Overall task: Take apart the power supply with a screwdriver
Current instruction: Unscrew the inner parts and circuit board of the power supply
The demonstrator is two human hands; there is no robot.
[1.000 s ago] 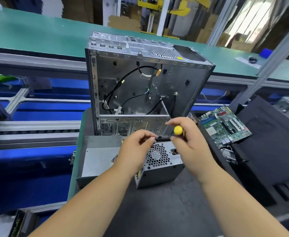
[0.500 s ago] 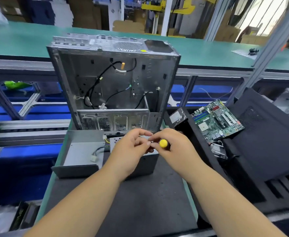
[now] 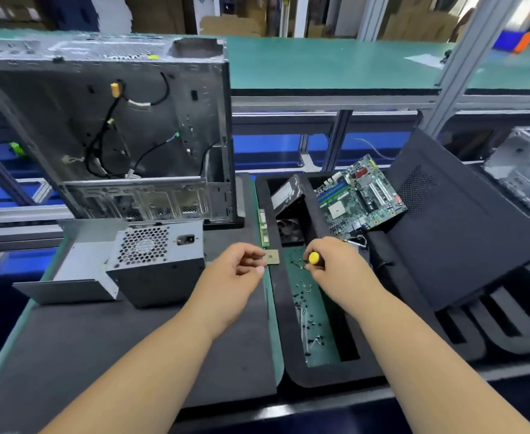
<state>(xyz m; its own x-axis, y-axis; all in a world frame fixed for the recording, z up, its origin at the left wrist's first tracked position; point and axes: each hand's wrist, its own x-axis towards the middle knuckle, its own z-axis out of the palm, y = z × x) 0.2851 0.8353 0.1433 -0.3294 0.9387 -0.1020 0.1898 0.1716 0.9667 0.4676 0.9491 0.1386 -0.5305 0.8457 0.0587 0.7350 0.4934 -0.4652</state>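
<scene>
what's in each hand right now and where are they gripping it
The right hand grips the screwdriver around its handle; only the yellow butt end shows. The left hand has curled fingers, but whether it pinches anything cannot be told.

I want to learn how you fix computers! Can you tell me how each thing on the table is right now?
Power supply: closed, on the mat, untouched.
Computer case: upright, side open, cables loose inside.
Screwdriver: held in the right hand.
Left hand: loosely curled, holding nothing visible.
Motherboard: removed, tilted in the tray.
Screws: loose in the tray.
</scene>
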